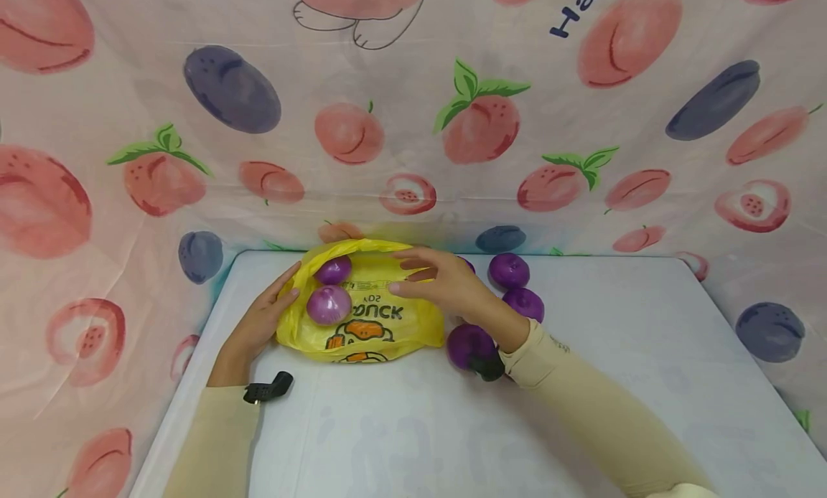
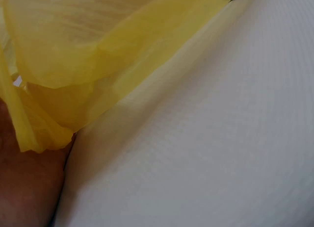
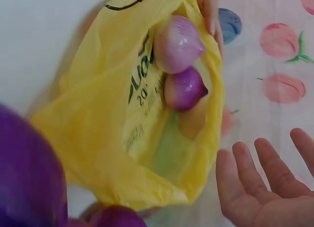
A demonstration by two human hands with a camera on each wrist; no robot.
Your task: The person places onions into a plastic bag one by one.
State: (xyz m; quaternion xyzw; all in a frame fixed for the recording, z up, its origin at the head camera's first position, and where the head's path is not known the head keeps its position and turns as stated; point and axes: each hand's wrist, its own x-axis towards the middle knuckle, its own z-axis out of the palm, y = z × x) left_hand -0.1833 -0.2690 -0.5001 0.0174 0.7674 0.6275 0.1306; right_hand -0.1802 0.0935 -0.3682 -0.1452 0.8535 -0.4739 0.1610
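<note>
A yellow plastic bag (image 1: 388, 333) with a printed duck lies on its side, its mouth held wide. Inside it are two purple onions, a paler onion (image 1: 329, 305) in front and a darker onion (image 1: 333, 270) behind. My left hand (image 1: 263, 318) grips the bag's left rim between thumb and fingers; in the left wrist view a fold of yellow film covers part of this hand (image 2: 29, 188). Over the bag's right side hovers my right hand (image 1: 446, 283), holding nothing. Its fingers (image 3: 274, 173) are spread and relaxed in the right wrist view, beside the bag's mouth.
Right of the bag, several dark purple onions rest on the white table (image 1: 614, 383): a front onion (image 1: 470, 346) partly behind the wrist camera, a middle onion (image 1: 525, 304), a back onion (image 1: 509, 270). Another is mostly hidden behind my right hand. A fruit-print curtain (image 1: 413, 139) hangs behind.
</note>
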